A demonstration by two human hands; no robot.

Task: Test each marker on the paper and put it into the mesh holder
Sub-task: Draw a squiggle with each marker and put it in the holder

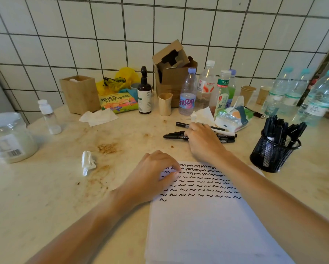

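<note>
Black plastic markers point(198, 137) lie in a loose heap on the bench point(64, 187), just beyond the top edge of the paper point(207, 225), with your right hand point(203, 141) draped over them. Its fingers curl down onto the heap, but you cannot tell from here whether any one marker is actually pinched. Your left hand point(152, 176) rests flat-curled on the paper's top left corner, gripping nothing, only pinning the sheet. The mesh holder point(274, 155) stands to your right, near the paper and already crowded with markers. These markers look light, stiff and smooth, so they will likely roll and slip when nudged. Take one by the middle of its barrel, clear of the cap, and lift it free of its neighbours.
</note>
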